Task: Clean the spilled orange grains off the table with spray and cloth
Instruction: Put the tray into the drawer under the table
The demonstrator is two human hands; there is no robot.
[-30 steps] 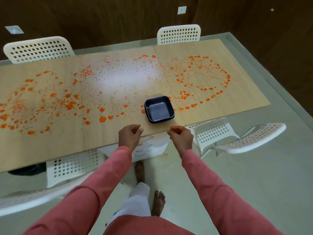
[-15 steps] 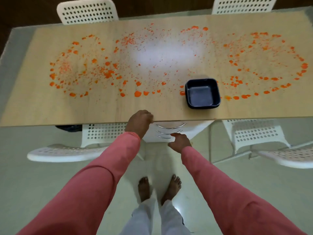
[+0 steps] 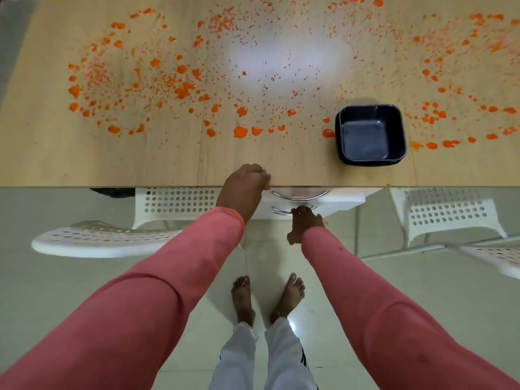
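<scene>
Orange grains (image 3: 183,88) lie scattered in rings and blobs over most of the pale wooden table (image 3: 84,164). An empty black square dish (image 3: 371,136) sits near the front edge, right of centre. My left hand (image 3: 244,187) rests at the table's front edge with its fingers curled and nothing in it. My right hand (image 3: 305,223) is lower, under the edge, its fingers curled on the second drawer handle (image 3: 278,211) of a white drawer unit (image 3: 337,201). No spray bottle or cloth is in view.
White perforated chairs stand under the table: one at the left (image 3: 107,240), one at the right (image 3: 447,215), and another at the far right edge (image 3: 501,257). A higher drawer handle (image 3: 298,196) sits above. My bare feet (image 3: 267,299) stand on pale floor tiles.
My view tilted down and shifted left along the table. My right hand dropped from the table edge to the drawer handle. My left hand settled onto the table's front edge.
</scene>
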